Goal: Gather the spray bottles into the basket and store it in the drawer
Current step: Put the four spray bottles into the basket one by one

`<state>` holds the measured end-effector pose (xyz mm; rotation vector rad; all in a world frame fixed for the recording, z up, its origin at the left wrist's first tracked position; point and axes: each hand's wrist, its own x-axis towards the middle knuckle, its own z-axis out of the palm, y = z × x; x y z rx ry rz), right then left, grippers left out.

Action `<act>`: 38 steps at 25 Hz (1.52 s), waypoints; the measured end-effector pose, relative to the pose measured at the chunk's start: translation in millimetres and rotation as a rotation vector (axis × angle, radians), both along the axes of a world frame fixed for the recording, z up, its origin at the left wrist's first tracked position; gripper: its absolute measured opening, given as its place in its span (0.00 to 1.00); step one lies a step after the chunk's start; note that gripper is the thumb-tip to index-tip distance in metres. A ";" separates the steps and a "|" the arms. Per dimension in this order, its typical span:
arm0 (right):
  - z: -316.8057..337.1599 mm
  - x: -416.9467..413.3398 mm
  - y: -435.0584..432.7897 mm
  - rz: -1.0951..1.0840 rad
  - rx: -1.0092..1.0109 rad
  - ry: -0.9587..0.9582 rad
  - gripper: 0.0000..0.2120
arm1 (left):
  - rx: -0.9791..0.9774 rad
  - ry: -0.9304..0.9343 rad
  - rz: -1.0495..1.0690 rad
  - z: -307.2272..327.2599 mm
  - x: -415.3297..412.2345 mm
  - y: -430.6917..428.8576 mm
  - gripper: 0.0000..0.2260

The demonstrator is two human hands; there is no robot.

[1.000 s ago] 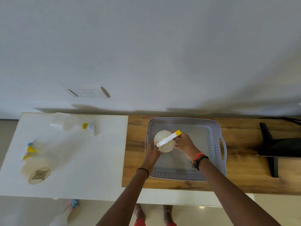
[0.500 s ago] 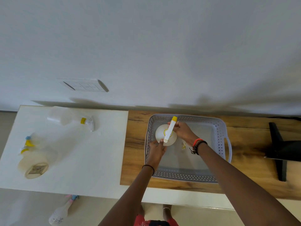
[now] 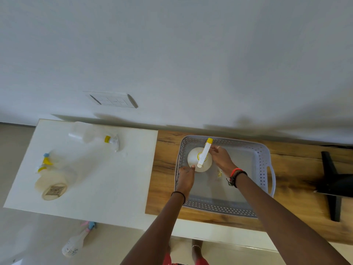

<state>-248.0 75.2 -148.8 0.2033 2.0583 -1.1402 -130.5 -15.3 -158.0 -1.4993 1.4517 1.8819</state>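
A white spray bottle (image 3: 193, 159) with a yellow-tipped head stands upright in the far left corner of the grey perforated basket (image 3: 264, 161). My left hand (image 3: 185, 177) grips its body from the near side. My right hand (image 3: 222, 159) holds its spray head from the right. On the white top to the left lie a clear bottle with a yellow collar (image 3: 93, 137) and two more bottles (image 3: 52, 176) with yellow and blue heads. Another bottle with a pink and blue head (image 3: 76, 240) lies on the floor.
The basket sits on a wooden counter (image 3: 298, 169) against the wall. A black stand (image 3: 336, 180) is at the counter's right end. A switch plate (image 3: 112, 100) is on the wall. My feet show below the counter's front edge.
The bottle's spray head has turned from lying across to pointing toward the wall, and the bottle has shifted toward the basket's far left corner. Both hands stayed on it.
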 end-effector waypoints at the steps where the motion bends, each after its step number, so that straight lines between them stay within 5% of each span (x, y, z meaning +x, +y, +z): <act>1: -0.3 7.2 3.1 -0.089 0.028 0.011 0.16 | -0.012 -0.008 0.001 5.2 2.8 -2.4 0.23; 7: 0.2 74.8 23.8 -0.549 -0.028 -0.046 0.09 | -0.093 0.101 0.092 43.8 38.7 -14.6 0.19; 11: 21.0 117.4 21.4 -0.603 -0.155 -0.092 0.09 | -0.216 0.125 0.185 61.6 79.4 -28.5 0.12; 25: 41.1 202.8 -171.1 -0.125 -0.190 -0.248 0.03 | -0.503 -0.058 0.525 49.2 254.0 -198.3 0.12; 38: -10.0 291.7 -410.6 0.439 -0.036 -0.295 0.20 | -0.528 -0.211 0.402 6.4 314.2 -404.8 0.25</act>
